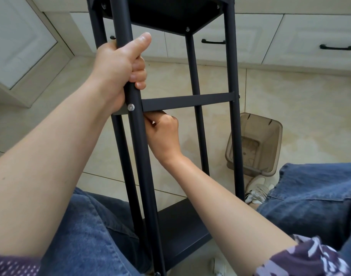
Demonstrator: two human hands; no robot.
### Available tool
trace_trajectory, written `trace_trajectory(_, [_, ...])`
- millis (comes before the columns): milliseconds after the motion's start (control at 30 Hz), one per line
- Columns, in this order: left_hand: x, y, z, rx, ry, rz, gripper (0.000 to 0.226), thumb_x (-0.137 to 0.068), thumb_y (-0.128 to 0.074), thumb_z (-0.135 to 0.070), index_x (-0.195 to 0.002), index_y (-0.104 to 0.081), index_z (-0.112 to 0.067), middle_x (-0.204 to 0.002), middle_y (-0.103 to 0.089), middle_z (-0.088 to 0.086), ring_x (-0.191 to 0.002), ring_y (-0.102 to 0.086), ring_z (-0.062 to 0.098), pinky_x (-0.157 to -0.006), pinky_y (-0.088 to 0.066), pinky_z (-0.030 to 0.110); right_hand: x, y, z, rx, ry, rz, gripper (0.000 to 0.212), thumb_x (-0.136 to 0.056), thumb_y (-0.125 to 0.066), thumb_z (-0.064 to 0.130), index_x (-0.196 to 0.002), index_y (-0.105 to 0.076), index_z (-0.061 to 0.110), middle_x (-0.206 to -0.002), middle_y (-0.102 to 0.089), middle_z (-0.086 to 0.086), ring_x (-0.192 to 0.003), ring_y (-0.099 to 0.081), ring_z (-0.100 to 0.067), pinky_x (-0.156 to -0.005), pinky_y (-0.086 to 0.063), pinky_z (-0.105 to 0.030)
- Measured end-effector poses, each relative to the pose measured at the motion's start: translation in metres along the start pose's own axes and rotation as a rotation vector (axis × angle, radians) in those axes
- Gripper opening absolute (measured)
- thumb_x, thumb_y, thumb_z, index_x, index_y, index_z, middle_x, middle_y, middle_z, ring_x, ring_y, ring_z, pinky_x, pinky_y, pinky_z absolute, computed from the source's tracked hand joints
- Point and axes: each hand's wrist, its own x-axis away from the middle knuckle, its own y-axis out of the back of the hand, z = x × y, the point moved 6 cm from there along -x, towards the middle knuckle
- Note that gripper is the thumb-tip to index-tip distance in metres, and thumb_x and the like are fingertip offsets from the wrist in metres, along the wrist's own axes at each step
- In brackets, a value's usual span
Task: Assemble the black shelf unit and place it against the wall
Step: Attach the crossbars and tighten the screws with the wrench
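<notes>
Holding the tall black metal shelf unit [186, 101] upright on the beige tiled floor [300, 100], between denim-clad knees [91, 240]: left hand [120, 64] clamped round its near post, thumb up; right hand [163, 134] curled under the middle crossbar, whatever it holds hidden. Near the right post, a tipped translucent brown plastic bin [270, 136].

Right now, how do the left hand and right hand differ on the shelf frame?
The left hand wraps the near post above the crossbar, thumb up; the right hand sits below the crossbar, fingers curled at its underside. The left hand's grip is plain; whether the right hand holds anything is hidden. Both are near the same joint.
</notes>
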Motion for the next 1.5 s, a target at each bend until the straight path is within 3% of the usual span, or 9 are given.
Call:
trace_trajectory(100, [0.0,0.0,0.0,-0.003,0.002,-0.007,0.038,-0.099,-0.064,-0.032,-0.075,-0.037,-0.02,-0.051,-0.029,-0.009,-0.041,-0.029,0.007,-0.042,-0.032,0.02,0.003,0.007,0.001,0.045,0.043,0.014,0.021,-0.093,-0.063,0.006,-0.073,-0.07,0.002,-0.057,-0.045,0.02,-0.054,-0.045,-0.004,-0.058,-0.032,-0.011])
trace_trajectory(200, [0.0,-0.001,0.0,-0.005,-0.003,-0.004,0.036,-0.099,-0.063,-0.032,-0.076,-0.038,-0.02,-0.052,-0.029,-0.008,-0.042,-0.029,0.007,-0.042,-0.032,0.02,0.01,0.013,-0.004,0.09,0.019,0.053,0.028,-0.092,-0.061,0.007,-0.064,-0.061,0.007,-0.054,-0.049,0.004,-0.054,-0.042,-0.014,-0.055,-0.037,-0.031])
trace_trajectory(300, [0.001,-0.001,0.0,-0.002,-0.003,0.002,0.036,-0.099,-0.063,-0.033,-0.076,-0.039,-0.02,-0.052,-0.03,-0.009,-0.042,-0.03,0.007,-0.042,-0.032,0.019,0.018,0.019,-0.008,0.104,-0.052,0.118,0.037,-0.093,-0.059,0.008,-0.06,-0.049,0.021,-0.053,-0.043,0.011,-0.052,-0.039,-0.011,-0.055,-0.032,-0.031])
trace_trajectory(567, [0.004,-0.003,-0.001,0.01,-0.005,0.004,0.036,-0.099,-0.063,-0.032,-0.075,-0.039,-0.02,-0.053,-0.029,-0.008,-0.042,-0.03,0.007,-0.042,-0.032,0.02,0.033,0.039,0.002,0.082,-0.081,0.197,0.026,-0.095,-0.059,0.011,-0.073,-0.065,0.001,-0.059,-0.057,-0.001,-0.054,-0.048,-0.013,-0.052,-0.035,-0.023])
trace_trajectory(800, [0.006,-0.002,-0.003,0.022,0.003,-0.017,0.038,-0.098,-0.065,-0.032,-0.076,-0.036,-0.02,-0.053,-0.027,-0.008,-0.042,-0.028,0.008,-0.042,-0.031,0.021,0.024,0.122,-0.013,0.201,0.025,-0.139,0.03,-0.092,-0.057,0.004,-0.063,-0.06,-0.001,-0.054,-0.054,-0.01,-0.051,-0.047,-0.017,-0.05,-0.036,-0.033])
trace_trajectory(933, [0.008,-0.003,-0.003,0.02,0.001,-0.025,0.038,-0.098,-0.065,-0.032,-0.076,-0.036,-0.02,-0.054,-0.027,-0.007,-0.044,-0.028,0.009,-0.042,-0.031,0.021,0.02,0.162,-0.045,0.278,-0.125,-0.273,0.032,-0.092,-0.057,0.006,-0.061,-0.06,0.002,-0.051,-0.051,-0.005,-0.051,-0.045,-0.011,-0.05,-0.033,-0.021])
trace_trajectory(1133, [0.009,-0.004,-0.003,0.023,0.001,-0.029,0.038,-0.099,-0.065,-0.031,-0.075,-0.036,-0.02,-0.054,-0.026,-0.006,-0.044,-0.027,0.01,-0.042,-0.03,0.021,0.026,0.199,-0.094,0.327,-0.401,-0.346,0.034,-0.092,-0.056,0.015,-0.06,-0.062,0.005,-0.055,-0.057,-0.012,-0.054,-0.049,-0.019,-0.057,-0.041,-0.031])
trace_trajectory(1300, [0.008,-0.004,-0.003,0.022,0.002,-0.035,0.039,-0.099,-0.064,-0.03,-0.074,-0.036,-0.021,-0.054,-0.025,-0.006,-0.043,-0.027,0.009,-0.041,-0.03,0.021,0.022,0.225,-0.111,0.339,-0.519,-0.439,0.033,-0.095,-0.052,0.015,-0.076,-0.065,-0.007,-0.062,-0.053,-0.012,-0.053,-0.039,-0.016,-0.055,-0.032,-0.028])
trace_trajectory(1500, [0.007,-0.003,-0.004,0.009,0.003,-0.04,0.038,-0.099,-0.063,-0.031,-0.074,-0.036,-0.021,-0.054,-0.025,-0.007,-0.043,-0.026,0.01,-0.042,-0.029,0.021,0.027,0.245,-0.171,0.521,-0.878,-0.133,0.033,-0.098,-0.058,0.017,-0.071,-0.066,0.0,-0.067,-0.058,-0.011,-0.06,-0.052,-0.022,-0.061,-0.044,-0.03])
